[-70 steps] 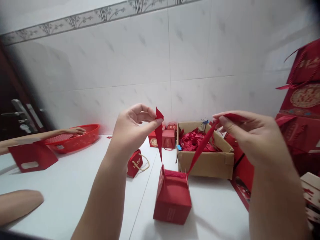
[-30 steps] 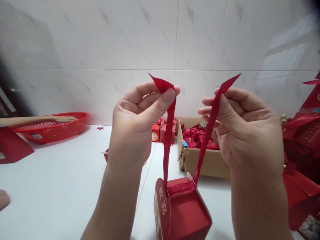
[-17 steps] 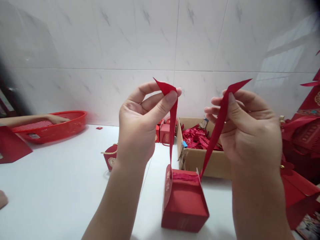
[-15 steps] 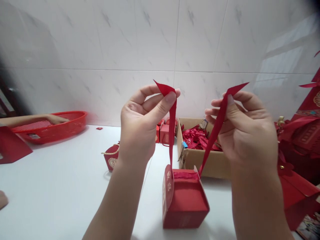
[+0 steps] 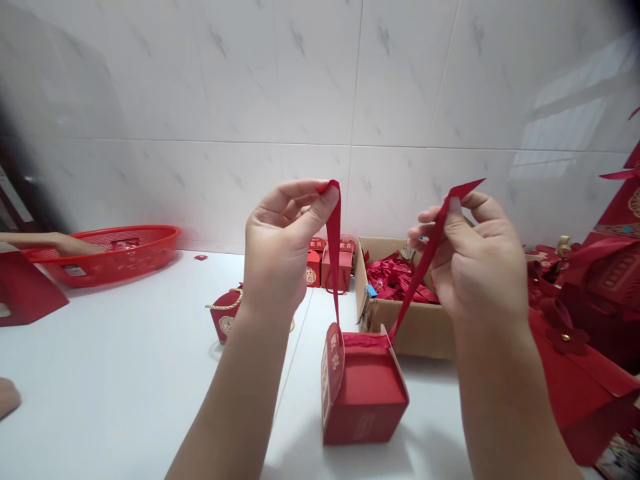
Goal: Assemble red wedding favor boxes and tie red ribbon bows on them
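Note:
A small red gift box (image 5: pixel 367 400) with raised side flaps stands at the front, between my forearms. Red ribbon (image 5: pixel 334 247) runs across its top and out through both flaps. My left hand (image 5: pixel 285 233) pinches one end between thumb and fingertips, high above the box. The other end is pinched in my right hand (image 5: pixel 475 250), its pointed tip sticking out past the thumb. Both lengths rise from the box to my hands, the right one on a slant.
A cardboard box (image 5: pixel 410 333) full of red ribbons stands behind. Small red boxes (image 5: pixel 337 267) sit near the tiled wall. Left are a rope-handled box (image 5: pixel 225 317) and a red basket (image 5: pixel 135 263) with another person's hand (image 5: pixel 75 245) in it. Red bags (image 5: pixel 585 373) crowd the right.
Both hands have come down slightly, still holding the ribbon ends, and my right hand has shifted left. The other person's hand has drawn back left in the basket, where a red packet now shows.

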A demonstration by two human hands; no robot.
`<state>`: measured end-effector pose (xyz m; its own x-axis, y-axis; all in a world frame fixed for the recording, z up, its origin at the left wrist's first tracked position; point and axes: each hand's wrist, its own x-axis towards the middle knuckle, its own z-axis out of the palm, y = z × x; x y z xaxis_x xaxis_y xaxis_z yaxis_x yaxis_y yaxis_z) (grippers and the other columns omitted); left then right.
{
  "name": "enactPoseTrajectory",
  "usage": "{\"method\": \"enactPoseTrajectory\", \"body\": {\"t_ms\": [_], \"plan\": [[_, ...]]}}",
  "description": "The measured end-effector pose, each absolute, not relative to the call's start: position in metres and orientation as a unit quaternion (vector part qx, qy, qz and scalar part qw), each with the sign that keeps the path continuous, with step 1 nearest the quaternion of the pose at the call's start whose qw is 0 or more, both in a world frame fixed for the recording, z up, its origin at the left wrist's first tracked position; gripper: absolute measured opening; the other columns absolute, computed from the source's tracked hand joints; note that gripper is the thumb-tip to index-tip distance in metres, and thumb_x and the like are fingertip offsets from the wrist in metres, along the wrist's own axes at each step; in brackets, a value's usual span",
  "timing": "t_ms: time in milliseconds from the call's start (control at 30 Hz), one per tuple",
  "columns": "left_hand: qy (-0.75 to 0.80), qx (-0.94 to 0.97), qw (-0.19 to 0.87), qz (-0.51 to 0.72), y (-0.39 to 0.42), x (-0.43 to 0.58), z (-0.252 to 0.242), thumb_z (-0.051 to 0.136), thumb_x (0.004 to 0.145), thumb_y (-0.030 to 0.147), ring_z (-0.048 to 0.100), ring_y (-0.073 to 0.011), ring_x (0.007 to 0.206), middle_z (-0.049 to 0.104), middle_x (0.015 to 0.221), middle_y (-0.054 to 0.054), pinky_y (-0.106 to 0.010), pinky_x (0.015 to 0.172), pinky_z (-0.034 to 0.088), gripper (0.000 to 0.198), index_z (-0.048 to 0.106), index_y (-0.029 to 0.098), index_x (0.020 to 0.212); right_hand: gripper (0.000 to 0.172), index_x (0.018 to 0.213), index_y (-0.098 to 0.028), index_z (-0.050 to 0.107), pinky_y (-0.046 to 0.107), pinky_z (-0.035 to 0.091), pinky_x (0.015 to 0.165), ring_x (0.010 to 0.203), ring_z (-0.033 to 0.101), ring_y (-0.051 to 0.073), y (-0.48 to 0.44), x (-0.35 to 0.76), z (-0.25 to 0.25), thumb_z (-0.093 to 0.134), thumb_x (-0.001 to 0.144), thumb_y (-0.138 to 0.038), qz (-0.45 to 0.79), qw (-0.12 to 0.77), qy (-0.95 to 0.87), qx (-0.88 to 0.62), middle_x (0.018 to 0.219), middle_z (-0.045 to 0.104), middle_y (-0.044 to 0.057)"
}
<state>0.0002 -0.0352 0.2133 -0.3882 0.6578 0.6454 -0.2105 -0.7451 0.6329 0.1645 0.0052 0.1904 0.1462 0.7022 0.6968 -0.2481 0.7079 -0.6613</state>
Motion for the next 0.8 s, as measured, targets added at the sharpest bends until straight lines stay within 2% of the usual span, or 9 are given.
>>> {"method": "enactPoseTrajectory", "body": {"t_ms": [200,333,467,600,667,800], "plan": [[0.242,0.510,0.215,0.797,-0.025,-0.007,0.210,0.078,0.066,0.024,0.065,-0.0129,0.081,0.067,0.071,0.004,-0.021,0.067,0.053,0.013,0.067,0.026,0.073,0.016,0.086,-0.026,0.050,0.024,0.051,0.058,0.055,0.060,0.009,0.003,0.164,0.192,0.065,0.080,-0.028,0.359,0.747,-0.535,-0.163,0.068,0.061,-0.007],[0.246,0.537,0.195,0.783,-0.021,-0.009,0.209,0.075,0.070,0.025,0.065,-0.0123,0.080,0.066,0.073,0.004,-0.022,0.068,0.053,0.010,0.067,0.027,0.077,0.017,0.085,-0.025,0.051,0.022,0.049,0.052,0.050,0.058,0.008,0.004,0.162,0.192,0.066,0.079,-0.028,0.355,0.758,-0.528,-0.143,0.065,0.060,-0.008],[0.241,0.568,0.202,0.760,-0.025,-0.004,0.208,0.072,0.073,0.024,0.065,-0.0110,0.075,0.066,0.072,0.005,-0.023,0.068,0.053,0.007,0.067,0.027,0.078,0.016,0.082,-0.022,0.056,0.021,0.048,0.049,0.048,0.056,0.008,0.004,0.156,0.192,0.069,0.075,-0.027,0.384,0.746,-0.527,-0.135,0.062,0.061,-0.006],[0.251,0.609,0.235,0.715,-0.038,0.011,0.206,0.072,0.072,0.023,0.064,-0.0099,0.064,0.065,0.068,0.004,-0.022,0.060,0.053,0.006,0.069,0.025,0.077,0.013,0.081,-0.020,0.061,0.020,0.046,0.045,0.045,0.054,0.007,-0.001,0.148,0.191,0.070,0.074,-0.026,0.424,0.701,-0.550,-0.161,0.058,0.061,-0.005],[0.274,0.628,0.250,0.685,-0.044,0.019,0.206,0.072,0.072,0.023,0.062,-0.0100,0.059,0.064,0.065,0.003,-0.022,0.055,0.052,0.005,0.069,0.023,0.075,0.012,0.080,-0.020,0.063,0.021,0.047,0.047,0.048,0.056,0.008,-0.004,0.144,0.190,0.070,0.073,-0.026,0.442,0.672,-0.573,-0.159,0.061,0.062,-0.004],[0.299,0.644,0.252,0.657,-0.048,0.026,0.205,0.071,0.071,0.022,0.060,-0.0100,0.057,0.062,0.062,0.002,-0.022,0.052,0.051,0.003,0.069,0.020,0.071,0.005,0.079,-0.020,0.066,0.025,0.051,0.061,0.063,0.061,0.011,-0.007,0.139,0.189,0.066,0.074,-0.022,0.469,0.624,-0.615,-0.112,0.070,0.065,-0.001]]}}
